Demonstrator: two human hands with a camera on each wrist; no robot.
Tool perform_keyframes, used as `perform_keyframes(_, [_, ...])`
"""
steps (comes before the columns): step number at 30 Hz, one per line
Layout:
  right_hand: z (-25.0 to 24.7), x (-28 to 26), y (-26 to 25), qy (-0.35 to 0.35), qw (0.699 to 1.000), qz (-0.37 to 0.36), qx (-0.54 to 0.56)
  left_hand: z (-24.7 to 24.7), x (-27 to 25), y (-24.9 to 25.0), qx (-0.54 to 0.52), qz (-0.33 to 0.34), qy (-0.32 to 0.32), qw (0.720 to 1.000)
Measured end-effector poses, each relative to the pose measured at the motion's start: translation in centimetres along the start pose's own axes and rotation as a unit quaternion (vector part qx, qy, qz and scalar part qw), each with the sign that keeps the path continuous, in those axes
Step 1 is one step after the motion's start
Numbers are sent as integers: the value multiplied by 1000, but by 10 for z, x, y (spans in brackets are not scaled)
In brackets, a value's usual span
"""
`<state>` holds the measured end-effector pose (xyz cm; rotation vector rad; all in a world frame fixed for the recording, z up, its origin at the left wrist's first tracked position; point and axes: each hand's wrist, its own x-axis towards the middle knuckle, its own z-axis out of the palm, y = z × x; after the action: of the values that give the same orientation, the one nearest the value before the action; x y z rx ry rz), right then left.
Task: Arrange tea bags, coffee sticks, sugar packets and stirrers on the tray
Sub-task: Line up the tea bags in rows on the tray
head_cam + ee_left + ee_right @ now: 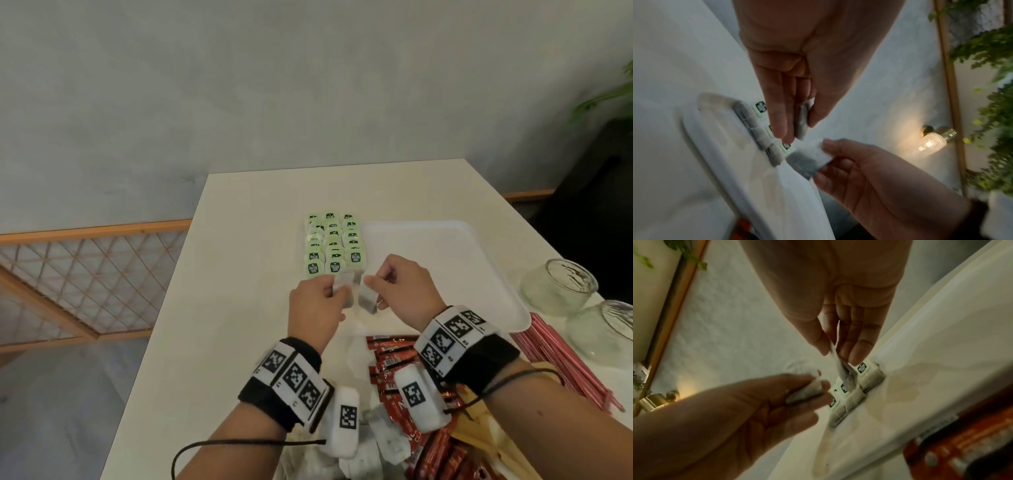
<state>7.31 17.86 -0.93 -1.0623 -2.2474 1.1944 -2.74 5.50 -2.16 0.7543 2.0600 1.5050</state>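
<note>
Tea bags with green tags [330,245] lie in three neat columns at the left edge of the white tray [445,240]. Just in front of those columns, my left hand [337,286] pinches one grey tea bag [344,291], and my right hand [371,284] pinches another tea bag [368,299] by its top. In the left wrist view my left fingers [777,116] and thumb squeeze a tea bag [802,120] above the columns [756,126]. In the right wrist view a tea bag [842,369] hangs from my right hand.
Red coffee sticks [394,359] are piled in front of the tray, with loose tea bags [380,438] nearer me. Pink stirrers [565,359] lie to the right. Two glass bowls [558,284] [606,332] stand at the table's right edge.
</note>
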Motion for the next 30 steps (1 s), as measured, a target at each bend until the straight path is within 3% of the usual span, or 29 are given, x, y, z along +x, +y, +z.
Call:
perform_keyframes(3, [4,-5,-6,-17,999,12,47,12,-1,3,32,47,-21,998])
perform_keyframes(8, [4,-9,-14,-37,989,31,139,14,5,5,20,28,-17,999])
perform_keyframes(15, [-6,0,6,-26,998,-9,49,10,13,-2,37,-16,-52,998])
perform_keyframes(20, [0,16,22,-101,993,34,41,5,13,-9,12,-63,-96,993])
perform_keyframes(24, [-3,34,28,-91,993,67,-21,-14,26,-18,-12,-103,-59,993])
perform_keyframes(30, [5,59,24,-29,998,49,-12,-39,41,-22,8,-96,-3,995])
